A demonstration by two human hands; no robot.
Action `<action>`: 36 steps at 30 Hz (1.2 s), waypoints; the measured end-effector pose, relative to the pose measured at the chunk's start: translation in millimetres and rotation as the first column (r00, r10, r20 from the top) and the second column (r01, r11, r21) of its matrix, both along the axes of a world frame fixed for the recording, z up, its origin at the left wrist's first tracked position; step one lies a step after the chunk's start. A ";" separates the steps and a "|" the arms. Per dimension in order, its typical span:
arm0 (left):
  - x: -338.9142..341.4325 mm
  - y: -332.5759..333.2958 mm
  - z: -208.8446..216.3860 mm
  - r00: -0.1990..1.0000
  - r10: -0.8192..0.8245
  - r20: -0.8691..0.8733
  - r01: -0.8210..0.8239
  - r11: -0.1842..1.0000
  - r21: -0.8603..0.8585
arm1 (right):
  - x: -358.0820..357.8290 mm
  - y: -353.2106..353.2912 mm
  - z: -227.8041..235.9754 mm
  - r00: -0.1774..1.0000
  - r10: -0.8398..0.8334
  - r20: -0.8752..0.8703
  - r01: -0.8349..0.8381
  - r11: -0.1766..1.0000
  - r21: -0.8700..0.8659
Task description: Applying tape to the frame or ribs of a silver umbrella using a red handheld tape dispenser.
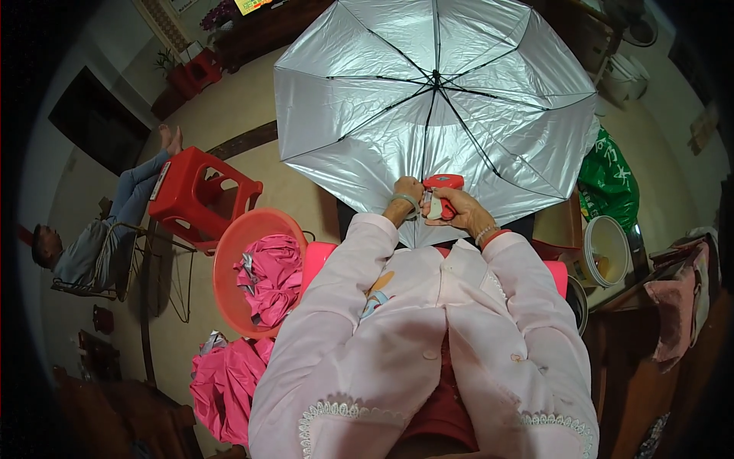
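Umbrella [436, 115] spread open, silver lining, black ribs, red handle [446, 183].

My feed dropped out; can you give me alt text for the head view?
Both hands, left hand and right hand, grip the red handle of an open silver umbrella. A red basin holding pink fabric sits at the left.

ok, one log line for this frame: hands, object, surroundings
left hand: on open silver umbrella near shaft | right hand: grips red handle | basin: pink fabric, at person's left
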State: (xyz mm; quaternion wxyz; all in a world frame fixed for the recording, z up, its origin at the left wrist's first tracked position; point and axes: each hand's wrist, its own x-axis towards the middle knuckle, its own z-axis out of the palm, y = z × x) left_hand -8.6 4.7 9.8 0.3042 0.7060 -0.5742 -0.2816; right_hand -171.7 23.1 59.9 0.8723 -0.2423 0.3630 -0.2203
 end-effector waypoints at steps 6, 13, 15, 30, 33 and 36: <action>-0.4 3.2 7.8 1.000 -0.004 -0.020 0.005 0.999 0.034 | 0.7 4.4 7.5 0.999 -0.007 -0.044 0.005 0.999 -0.046; 1.2 -1.6 0.2 0.995 -0.023 0.096 0.025 1.000 -0.017 | 0.4 2.6 4.5 1.000 -0.001 -0.030 -0.001 0.999 -0.045; 0.0 -0.1 1.9 0.997 -0.013 0.073 0.014 1.000 -0.021 | -0.6 1.8 3.3 1.000 0.000 -0.027 -0.001 0.999 -0.048; -0.6 0.8 1.3 0.999 0.037 0.027 -0.037 0.999 0.002 | 1.9 4.7 7.3 0.999 -0.014 -0.036 0.013 1.000 -0.028; -2.0 3.7 6.5 0.998 0.028 0.053 -0.028 1.000 -0.002 | 1.8 5.1 9.3 0.999 -0.016 -0.035 0.015 0.999 -0.028; -4.5 3.4 11.0 1.000 0.027 0.007 -0.027 0.998 0.051 | -0.1 4.2 8.9 0.999 -0.026 -0.038 0.025 0.999 -0.034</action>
